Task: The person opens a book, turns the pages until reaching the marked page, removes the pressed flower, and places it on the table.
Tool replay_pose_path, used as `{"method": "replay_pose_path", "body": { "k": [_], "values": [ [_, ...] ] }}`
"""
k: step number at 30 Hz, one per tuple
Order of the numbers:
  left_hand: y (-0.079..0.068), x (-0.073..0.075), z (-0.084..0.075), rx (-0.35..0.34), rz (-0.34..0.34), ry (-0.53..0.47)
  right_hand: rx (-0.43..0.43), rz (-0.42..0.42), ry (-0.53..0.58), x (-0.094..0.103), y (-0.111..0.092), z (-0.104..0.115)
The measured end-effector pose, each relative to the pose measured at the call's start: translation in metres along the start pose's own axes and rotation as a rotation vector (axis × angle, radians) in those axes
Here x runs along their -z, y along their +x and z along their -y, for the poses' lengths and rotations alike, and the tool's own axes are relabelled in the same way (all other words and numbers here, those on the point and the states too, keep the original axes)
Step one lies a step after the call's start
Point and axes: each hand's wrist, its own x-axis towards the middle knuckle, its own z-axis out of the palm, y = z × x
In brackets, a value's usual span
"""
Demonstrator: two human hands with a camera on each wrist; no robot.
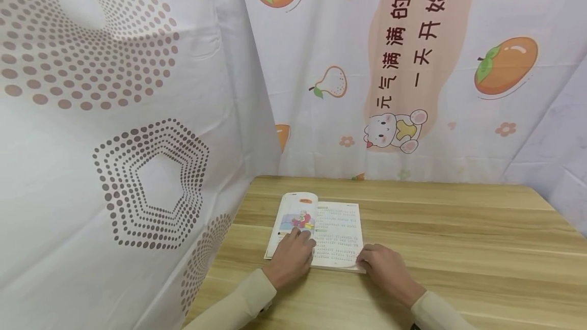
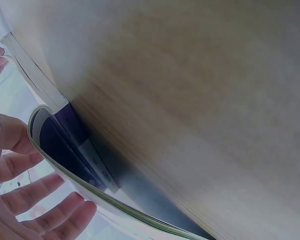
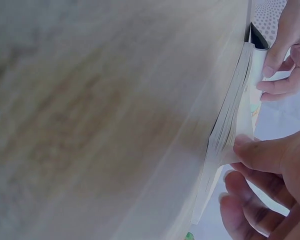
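Observation:
An open book (image 1: 339,233) lies on the wooden table, its left page showing a coloured picture (image 1: 300,218) and its right page lines of print. My left hand (image 1: 291,256) rests on the lower part of the left page near the spine. The left wrist view shows its fingers (image 2: 72,215) loosely bent against the page surface, the left side of the book bowing up. At the lower right corner, my right hand (image 1: 387,271) pinches a page (image 3: 229,156) between thumb and forefinger. That corner is lifted off the page stack, as the right wrist view shows.
The wooden table (image 1: 458,238) extends to the right of the book. A white dotted curtain (image 1: 137,167) hangs close on the left. Behind the table hangs a cloth (image 1: 321,131) printed with fruit and writing.

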Motion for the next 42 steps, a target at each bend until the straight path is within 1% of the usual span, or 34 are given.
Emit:
{"method": "replay_pose_path", "body": {
  "k": [3, 8, 10, 16, 19, 25, 29, 36, 39, 42],
  "values": [
    [0.0, 0.001, -0.001, 0.002, 0.009, 0.003, -0.002, -0.009, -0.007, -0.001, 0.0, 0.0],
    [0.0, 0.003, -0.002, -0.008, -0.006, 0.01, 0.011, -0.038, -0.024, -0.001, 0.001, 0.0],
    [0.0, 0.003, -0.002, -0.005, -0.001, 0.009, 0.011, -0.05, -0.031, -0.001, 0.002, 0.001],
    [0.0, 0.005, -0.007, 0.029, 0.099, 0.009, 0.005, -0.057, -0.051, 0.0, 0.002, 0.002],
    [0.001, 0.005, -0.009, 0.034, 0.118, 0.016, -0.001, -0.056, -0.058, 0.0, 0.002, 0.002],
    [0.002, 0.005, -0.012, 0.022, 0.099, 0.06, 0.01, -0.095, -0.036, 0.0, 0.003, 0.002],
    [0.003, 0.006, -0.013, 0.034, 0.094, 0.051, 0.006, -0.125, -0.009, 0.002, 0.004, 0.002],
    [0.004, 0.006, -0.014, 0.043, 0.053, 0.076, -0.049, -0.156, 0.039, 0.003, 0.004, 0.001],
    [0.004, 0.004, -0.013, 0.058, 0.046, 0.1, -0.083, -0.131, 0.034, 0.003, 0.004, 0.001],
    [0.004, 0.002, -0.013, 0.072, 0.024, 0.129, -0.105, -0.068, 0.012, 0.003, 0.003, 0.002]
  ]
}}
